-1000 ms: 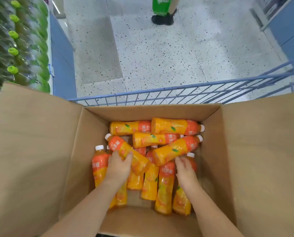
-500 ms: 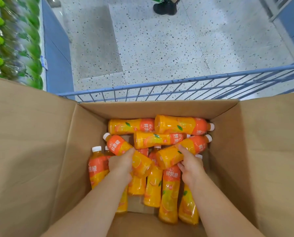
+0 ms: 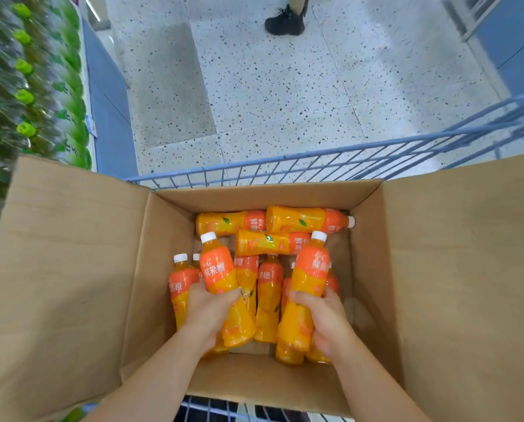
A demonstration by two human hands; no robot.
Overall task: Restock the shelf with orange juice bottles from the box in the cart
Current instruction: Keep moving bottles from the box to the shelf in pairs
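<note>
An open cardboard box (image 3: 71, 269) sits in a blue wire cart (image 3: 330, 166) and holds several orange juice bottles with white caps. My left hand (image 3: 207, 312) is closed around one orange juice bottle (image 3: 218, 269), cap pointing away from me and raised above the pile. My right hand (image 3: 324, 321) grips a second orange juice bottle (image 3: 308, 278), also lifted and tilted cap-up. Three bottles (image 3: 269, 242) lie sideways at the far end of the box; others lie lengthwise under my hands.
A shelf (image 3: 26, 86) of green-capped bottles runs along the left, with a blue base panel (image 3: 108, 111) below it. Speckled floor (image 3: 285, 102) lies beyond the cart. Another person's black shoe (image 3: 285, 22) stands at the top. Blue cabinets (image 3: 513, 41) are at the right.
Both hands closed on bottles lying in the pile and lifted them, turning them so their caps point up and away. The view tilted up, showing more floor.
</note>
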